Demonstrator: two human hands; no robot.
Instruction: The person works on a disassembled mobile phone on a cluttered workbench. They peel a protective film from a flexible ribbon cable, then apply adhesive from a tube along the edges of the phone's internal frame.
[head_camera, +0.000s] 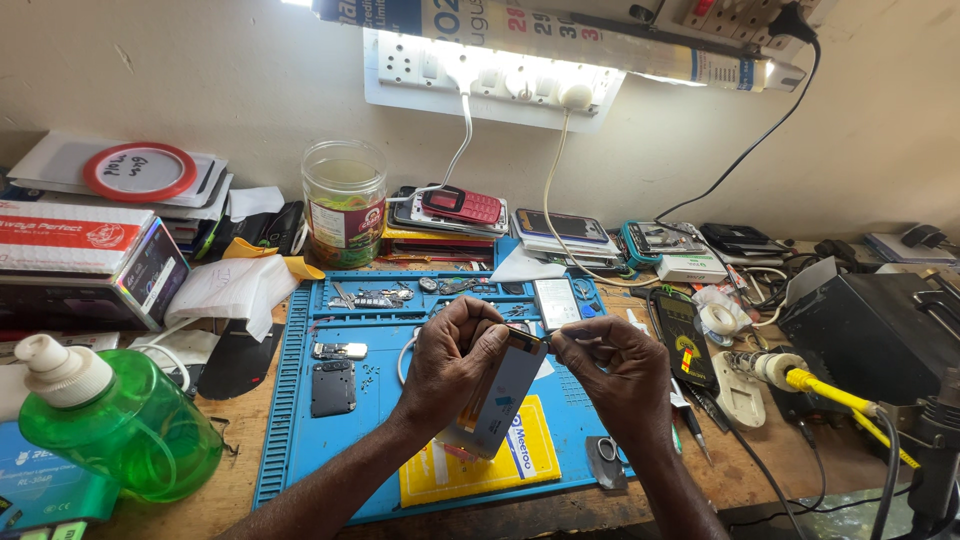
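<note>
Keep your left hand (455, 355) clamped round the phone screen (500, 390); your right hand (615, 365) pinches its top corner, so go gentle there.

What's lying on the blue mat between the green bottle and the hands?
In the head view, a dark phone back plate and a small metal part lie between the green bottle and the hands.

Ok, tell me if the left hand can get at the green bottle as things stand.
Probably not right away: the left hand is gripping the phone screen panel. Otherwise the way looks open; the green bottle stands uncovered at the bench's left edge, with only blue mat between.
</note>
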